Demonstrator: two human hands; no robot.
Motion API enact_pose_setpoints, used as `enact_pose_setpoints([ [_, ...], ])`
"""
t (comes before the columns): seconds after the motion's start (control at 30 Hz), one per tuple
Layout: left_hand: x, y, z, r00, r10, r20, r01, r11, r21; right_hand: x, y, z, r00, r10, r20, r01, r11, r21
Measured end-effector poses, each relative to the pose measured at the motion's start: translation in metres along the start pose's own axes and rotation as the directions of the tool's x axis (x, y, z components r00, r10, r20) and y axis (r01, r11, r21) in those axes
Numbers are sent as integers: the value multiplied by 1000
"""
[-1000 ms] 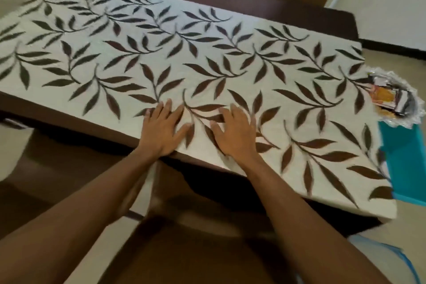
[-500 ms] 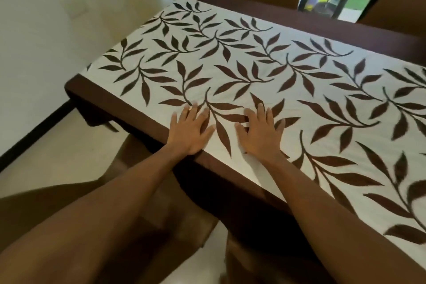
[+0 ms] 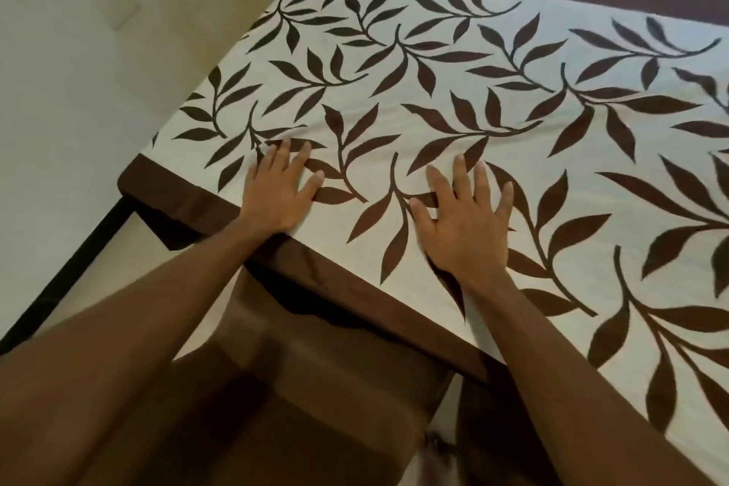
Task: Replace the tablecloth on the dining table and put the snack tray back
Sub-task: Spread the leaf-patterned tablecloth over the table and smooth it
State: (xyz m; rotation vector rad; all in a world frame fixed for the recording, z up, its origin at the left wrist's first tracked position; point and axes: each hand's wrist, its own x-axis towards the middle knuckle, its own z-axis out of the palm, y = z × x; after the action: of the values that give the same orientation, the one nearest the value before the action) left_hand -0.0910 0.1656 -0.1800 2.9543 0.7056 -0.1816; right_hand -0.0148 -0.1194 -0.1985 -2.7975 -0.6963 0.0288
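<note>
Tablecloth (image 3: 453,99), smooth cream fabric, brown leaves, under flat hands.

The tablecloth (image 3: 493,99) runs out of frame at three o'clock and at four o'clock, so its far end is unseen. It covers the worktop entirely. Each palm is hidden beneath its own hand. A chair (image 3: 300,387) at six o'clock is cut by the bottom edge. Objects at twelve o'clock are too cropped to identify.
</note>
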Motion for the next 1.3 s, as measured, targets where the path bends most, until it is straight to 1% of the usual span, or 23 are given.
enact_pose_setpoints([
  [0.07, 2, -17, 0, 1000, 22, -18, -21, 1000, 8, 0, -1, -2, 1000, 10, 7, -10, 1000, -13],
  [0.17, 3, -40, -4, 998, 64, 15, -63, 998, -21, -2, -3, -7, 999, 30, 33, -29, 999, -35],
  [0.33, 14, -85, -7, 986, 164, -22, -164, 986, -9, 1, -8, -15, 992, 82, 96, -76, 995, -64],
  [0.4, 21, -108, -7, 985, 165, -48, -167, 986, -27, 0, -16, -14, 987, 144, 72, -140, 988, -61],
  [0.43, 25, -119, -7, 982, 181, -52, -183, 983, -31, 0, -23, -11, 978, 203, 49, -201, 978, -45],
  [0.5, 31, -145, -9, 965, 257, -45, -258, 966, -31, 8, -57, -4, 933, 360, 3, -359, 933, -16],
  [0.57, 31, -170, -13, 946, 324, -14, -325, 945, -33, 22, -109, 6, 898, 439, -4, -439, 898, -9],
  [0.6, 32, -182, -15, 936, 353, 0, -352, 935, -31, 32, -138, 13, 898, 439, 4, -439, 898, -8],
  [0.67, 39, -214, -19, 924, 383, -5, -383, 924, -27, 55, -205, 33, 926, 377, 24, -377, 926, 0],
  [0.73, 48, -239, -22, 922, 387, -8, -387, 921, -40, 75, -268, 50, 947, 319, 43, -319, 948, -13],
  [0.83, 56, -266, -23, 921, 391, 5, -389, 918, -71, 99, -343, 74, 964, 255, 78, -256, 967, -2],
  [0.93, 59, -277, -23, 911, 413, 2, -411, 908, -84, 112, -380, 86, 969, 242, 47, -243, 970, 27],
  [1.03, 60, -281, -23, 907, 420, 21, -416, 904, -100, 125, -385, 91, 960, 277, 36, -278, 960, 28],
  [1.1, 62, -278, -26, 918, 396, 24, -392, 915, -102, 137, -375, 90, 950, 313, 9, -313, 949, 39],
  [1.13, 61, -276, -28, 927, 374, 16, -371, 924, -95, 142, -369, 90, 940, 340, -11, -339, 939, 50],
  [1.2, 73, -269, -31, 925, 379, -8, -379, 922, -77, 159, -357, 90, 909, 412, -57, -408, 910, 77],
  [1.23, 77, -265, -33, 911, 411, -31, -412, 907, -81, 165, -353, 89, 897, 438, -64, -433, 898, 80],
  [1.3, 100, -255, -33, 852, 520, -67, -524, 846, -95, 181, -350, 90, 875, 478, -73, -472, 878, 78],
])
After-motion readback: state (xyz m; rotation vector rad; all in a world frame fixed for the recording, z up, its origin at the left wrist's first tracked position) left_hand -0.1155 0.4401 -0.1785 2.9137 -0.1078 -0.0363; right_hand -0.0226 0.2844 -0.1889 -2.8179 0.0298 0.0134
